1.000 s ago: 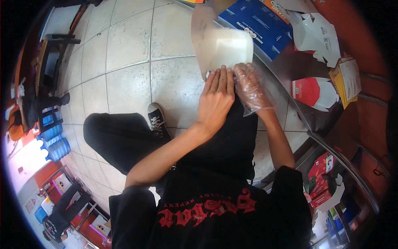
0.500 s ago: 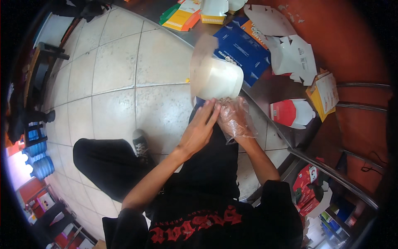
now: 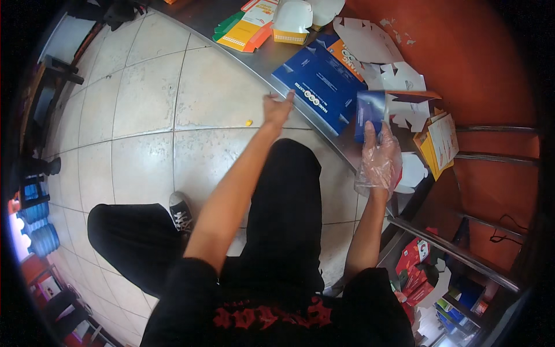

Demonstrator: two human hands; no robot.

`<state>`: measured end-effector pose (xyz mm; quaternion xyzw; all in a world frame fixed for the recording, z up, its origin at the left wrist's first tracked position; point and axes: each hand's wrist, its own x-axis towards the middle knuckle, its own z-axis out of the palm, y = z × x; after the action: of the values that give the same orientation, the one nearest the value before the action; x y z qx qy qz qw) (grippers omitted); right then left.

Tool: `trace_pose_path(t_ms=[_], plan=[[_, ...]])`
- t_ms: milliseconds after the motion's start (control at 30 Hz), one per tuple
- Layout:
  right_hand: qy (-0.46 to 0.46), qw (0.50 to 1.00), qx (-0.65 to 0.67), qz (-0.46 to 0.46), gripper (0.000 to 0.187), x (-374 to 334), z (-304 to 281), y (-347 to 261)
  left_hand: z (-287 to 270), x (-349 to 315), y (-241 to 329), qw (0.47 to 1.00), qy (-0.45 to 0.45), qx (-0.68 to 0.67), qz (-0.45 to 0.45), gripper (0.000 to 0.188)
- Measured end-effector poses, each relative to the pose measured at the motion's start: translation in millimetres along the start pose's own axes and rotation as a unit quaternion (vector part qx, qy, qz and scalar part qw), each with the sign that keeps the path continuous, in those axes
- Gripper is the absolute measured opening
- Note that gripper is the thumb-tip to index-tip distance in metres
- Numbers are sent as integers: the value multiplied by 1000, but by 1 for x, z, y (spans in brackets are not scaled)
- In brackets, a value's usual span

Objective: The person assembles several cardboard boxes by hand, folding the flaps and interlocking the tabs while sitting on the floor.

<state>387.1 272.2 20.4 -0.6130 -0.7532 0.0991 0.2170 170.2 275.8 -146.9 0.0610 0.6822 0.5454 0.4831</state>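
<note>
My right hand (image 3: 379,156), in a clear plastic glove, is closed on the near end of a blue carton (image 3: 370,113) and holds it over the metal table. The carton's far side is hard to make out against the pale cartons behind it. My bare left hand (image 3: 278,109) reaches to the table's front edge, beside the near corner of a flat blue carton sheet (image 3: 315,84). Its fingers are apart and nothing shows in them; whether they touch the sheet I cannot tell.
Yellow and orange flat cartons (image 3: 250,26) and a formed white-lined box (image 3: 292,22) lie at the table's far end. White cut-out cartons (image 3: 370,40) rest against the orange wall. Yellow cartons (image 3: 438,141) stand near a metal rail (image 3: 457,254). Red cartons (image 3: 413,266) sit lower right.
The white-lined container that both hands held over my lap has gone from there. My right hand has moved right over the table with the blue carton; my left has reached forward to the table edge.
</note>
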Motion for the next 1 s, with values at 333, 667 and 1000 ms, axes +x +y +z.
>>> trace_pose_path(t_ms=[333,667,1000], plan=[[-1,998,-63,20,49,21,107,50,78,13,-24,969,161,186,-9,78],[13,991,-79,104,38,101,159,125,50,26,-44,974,170,109,104,35],[161,969,-187,21,59,62,137,94,58,13,-44,977,193,-93,3,39]])
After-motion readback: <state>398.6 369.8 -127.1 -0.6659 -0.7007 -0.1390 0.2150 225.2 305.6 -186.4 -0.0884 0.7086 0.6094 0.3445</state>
